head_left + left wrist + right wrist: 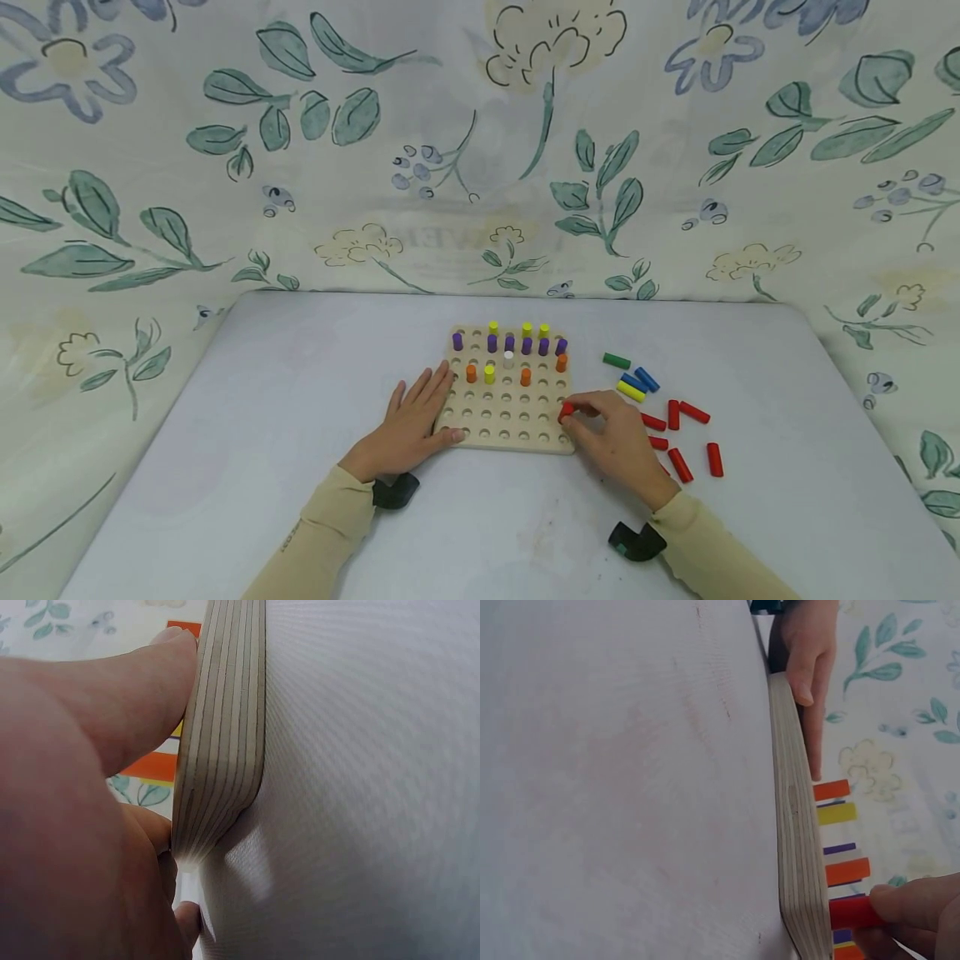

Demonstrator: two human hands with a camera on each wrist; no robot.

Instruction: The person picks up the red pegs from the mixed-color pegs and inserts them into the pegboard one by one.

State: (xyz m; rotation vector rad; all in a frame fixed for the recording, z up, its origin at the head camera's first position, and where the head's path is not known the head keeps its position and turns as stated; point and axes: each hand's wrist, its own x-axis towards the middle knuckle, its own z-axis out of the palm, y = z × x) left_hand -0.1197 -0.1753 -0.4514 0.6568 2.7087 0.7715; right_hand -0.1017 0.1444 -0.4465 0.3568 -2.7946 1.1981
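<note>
A square wooden pegboard (495, 444) with rows of round holes lies on the table. My left hand (408, 423) rests along its left side, fingers stretched out and thumb over the front left corner. In the left wrist view that thumb (150, 682) lies on the board's top beside its layered edge. Between thumb and fingertips, my right hand (617, 437) pinches a red peg (566, 412) at the board's right side, near the front. The right wrist view shows this red peg (851, 913) upright against the board's face, its lower end at the surface.
Purple pegs (492, 343), yellow pegs (527, 330), orange pegs (526, 377) and a white peg (508, 360) stand in the board's back half. Right of it lie several loose red pegs (715, 460), a green peg (617, 361), blue pegs (647, 380) and a yellow peg (631, 391).
</note>
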